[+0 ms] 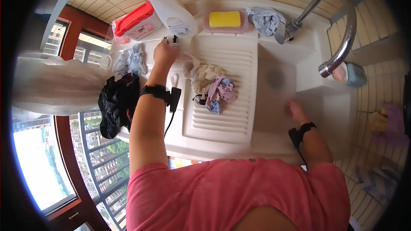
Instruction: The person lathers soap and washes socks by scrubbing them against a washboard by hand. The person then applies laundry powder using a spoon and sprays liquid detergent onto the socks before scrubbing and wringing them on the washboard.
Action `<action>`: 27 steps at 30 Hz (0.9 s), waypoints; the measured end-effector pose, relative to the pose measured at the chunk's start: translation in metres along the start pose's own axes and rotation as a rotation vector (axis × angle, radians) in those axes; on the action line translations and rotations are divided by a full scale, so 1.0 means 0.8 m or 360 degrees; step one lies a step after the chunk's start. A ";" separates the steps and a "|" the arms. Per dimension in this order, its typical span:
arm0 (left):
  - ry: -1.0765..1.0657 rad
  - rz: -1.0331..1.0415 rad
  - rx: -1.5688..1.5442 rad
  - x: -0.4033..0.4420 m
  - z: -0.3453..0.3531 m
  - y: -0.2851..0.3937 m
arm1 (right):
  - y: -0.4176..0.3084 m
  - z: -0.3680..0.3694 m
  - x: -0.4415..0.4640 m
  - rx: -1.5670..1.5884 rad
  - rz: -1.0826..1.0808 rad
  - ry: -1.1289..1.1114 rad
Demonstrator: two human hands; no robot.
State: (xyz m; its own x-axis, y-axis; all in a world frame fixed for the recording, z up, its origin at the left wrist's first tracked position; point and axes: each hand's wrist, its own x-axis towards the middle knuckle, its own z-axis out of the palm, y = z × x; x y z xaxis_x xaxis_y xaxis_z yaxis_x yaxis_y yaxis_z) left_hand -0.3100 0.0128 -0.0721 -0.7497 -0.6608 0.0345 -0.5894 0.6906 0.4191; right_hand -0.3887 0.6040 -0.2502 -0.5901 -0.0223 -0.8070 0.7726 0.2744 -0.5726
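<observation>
My left hand (166,52) reaches to the back left of the washboard (222,126), just below a white bottle (171,10). Its fingers are closed, with a small black and silvery bit showing at their tips; what they hold I cannot make out. Close by, a crumpled bundle of beige cloth (205,75) and pink and blue cloth (222,90) lies on the ridges. Over the sink basin (274,119), my right hand (295,110) hangs blurred, and its fingers are too smeared to read. Both wrists wear black straps with cables.
A chrome faucet (351,25) arches over the basin. Along the back stand a yellow sponge (224,19) on a dish, a grey cloth (266,20) and a red-lidded pack (137,21). Black clothing (120,102) and pale blue cloth (129,58) lie at the left edge.
</observation>
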 end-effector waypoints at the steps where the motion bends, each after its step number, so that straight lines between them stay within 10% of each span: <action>1: -0.0172 -0.0040 -0.0054 -0.009 -0.004 0.007 | -0.026 0.017 -0.044 0.0246 0.0039 -0.0226; 4: -0.0376 -0.0058 -0.0574 -0.077 -0.013 0.045 | -0.072 0.076 -0.075 0.0449 0.0214 -0.1022; 6: -0.0159 0.0548 -0.0589 -0.124 0.015 0.046 | -0.123 0.135 -0.149 0.0540 0.0117 -0.1586; 7: -0.0133 0.1036 -0.0326 -0.156 -0.001 0.072 | -0.138 0.163 -0.182 0.0663 0.0125 -0.1547; 11: -0.0180 0.0785 0.0026 -0.249 0.003 0.116 | -0.193 0.213 -0.251 0.0481 -0.0219 -0.1574; 20: -0.0157 0.1026 -0.0298 -0.243 0.050 0.139 | -0.016 0.033 0.006 -0.0256 -0.0970 0.0470; 22: -0.0154 0.1030 -0.0213 -0.237 0.059 0.144 | -0.017 0.024 -0.012 0.0452 -0.0025 0.0054; 27: -0.0291 0.0947 -0.0278 -0.244 0.036 0.154 | -0.138 0.135 -0.173 0.0518 -0.0152 -0.1384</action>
State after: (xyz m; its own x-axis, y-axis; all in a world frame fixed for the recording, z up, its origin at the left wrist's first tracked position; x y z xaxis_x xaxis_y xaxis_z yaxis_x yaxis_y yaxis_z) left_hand -0.2448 0.2354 -0.0538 -0.9815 -0.1082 0.1580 -0.0109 0.8552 0.5181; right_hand -0.3672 0.4732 -0.0908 -0.3733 -0.7790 -0.5037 0.8350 -0.0456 -0.5484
